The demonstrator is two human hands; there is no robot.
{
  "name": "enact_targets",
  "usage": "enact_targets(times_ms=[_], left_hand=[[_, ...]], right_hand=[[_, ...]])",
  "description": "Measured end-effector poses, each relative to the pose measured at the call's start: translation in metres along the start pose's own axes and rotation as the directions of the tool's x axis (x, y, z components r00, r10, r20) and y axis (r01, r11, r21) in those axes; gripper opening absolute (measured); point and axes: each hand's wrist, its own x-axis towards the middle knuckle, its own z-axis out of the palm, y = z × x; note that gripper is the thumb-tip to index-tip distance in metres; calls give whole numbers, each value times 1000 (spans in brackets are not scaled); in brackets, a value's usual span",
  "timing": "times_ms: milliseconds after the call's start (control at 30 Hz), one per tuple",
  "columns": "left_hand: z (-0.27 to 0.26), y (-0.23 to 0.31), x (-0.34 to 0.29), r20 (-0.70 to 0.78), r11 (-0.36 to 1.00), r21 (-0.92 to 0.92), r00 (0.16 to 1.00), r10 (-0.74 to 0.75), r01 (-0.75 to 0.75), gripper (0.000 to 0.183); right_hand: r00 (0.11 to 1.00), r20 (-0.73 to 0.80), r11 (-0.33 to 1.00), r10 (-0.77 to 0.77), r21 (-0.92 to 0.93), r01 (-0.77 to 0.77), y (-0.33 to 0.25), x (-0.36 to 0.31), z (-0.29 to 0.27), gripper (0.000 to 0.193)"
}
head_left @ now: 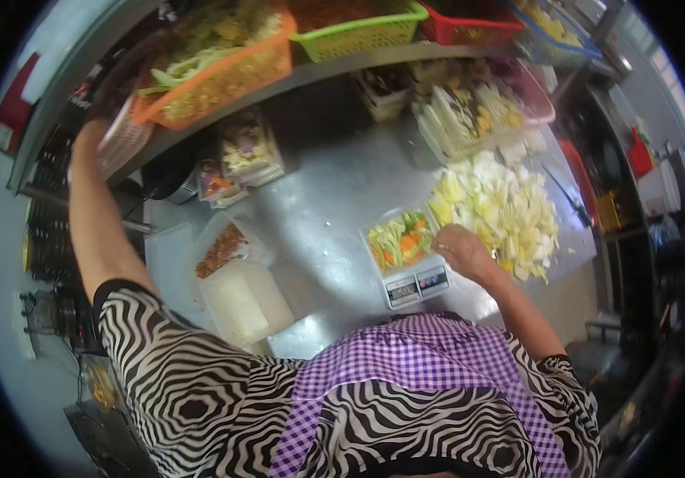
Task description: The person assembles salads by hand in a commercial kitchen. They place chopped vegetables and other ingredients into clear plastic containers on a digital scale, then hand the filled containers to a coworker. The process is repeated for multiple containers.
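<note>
My right hand [463, 251] has its fingers curled at the right rim of a clear tray [378, 264]; what they grip, if anything, is hidden. Cut green vegetables [390, 243] and orange carrot pieces [416, 239] fill the tray. Beneath it is a white kitchen scale [416, 291], its panel facing me. Up at the far left, my left hand [94, 137] reaches to a pale plastic basket [125, 139] on the shelf; its fingers cannot be made out. A heap of chopped cabbage [506, 211] lies just right of the tray.
Baskets in orange [227, 84], green [366, 36] and red [470, 30] line the shelf above. A knife [572, 199] lies near the table's right edge. Left on the steel table [319, 183] are a tub of brown food [223, 248] and a white container [247, 299]. Filled containers [470, 119] stand behind the cabbage.
</note>
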Motion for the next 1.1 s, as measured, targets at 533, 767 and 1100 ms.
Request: enact_targets(times_ms=[533, 767, 1100], left_hand=[[-2, -19, -47, -245, -141, -891, 717, -652, -432, 23], [72, 186, -316, -399, 89, -909, 912, 94, -407, 21], [199, 326, -458, -208, -156, -976, 883, 421, -155, 26]], right_hand=[[904, 0, 903, 427, 52, -426, 15, 19, 16, 42], [902, 4, 901, 432, 25, -432, 23, 9, 22, 42], [925, 17, 926, 379, -7, -379, 18, 3, 18, 47]])
